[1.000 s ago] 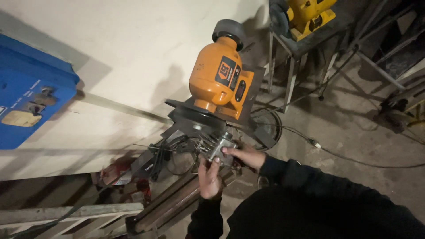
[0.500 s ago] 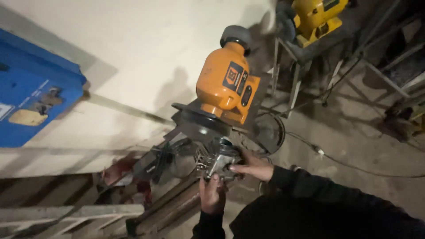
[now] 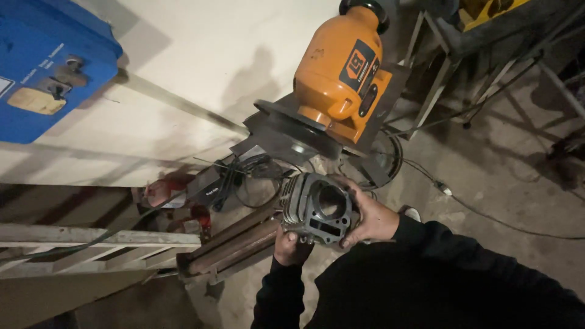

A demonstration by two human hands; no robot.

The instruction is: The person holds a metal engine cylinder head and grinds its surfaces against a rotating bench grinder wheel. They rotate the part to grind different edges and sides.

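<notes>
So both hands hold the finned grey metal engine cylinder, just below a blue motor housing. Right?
Not quite: the motor housing is orange, not blue, as the head view shows. The rest stands: left hand and right hand hold the finned grey metal engine cylinder below it.

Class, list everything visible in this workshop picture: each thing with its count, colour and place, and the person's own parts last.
engine cylinder: one, grey metal with fins, held in both hands at centre
motor: one, orange, above the cylinder on a dark plate
box: one, blue, on the white wall at upper left
cable: one, dark, across the floor at right
metal stand: one, grey, upper right
left hand: under the cylinder
right hand: on its right side
</notes>
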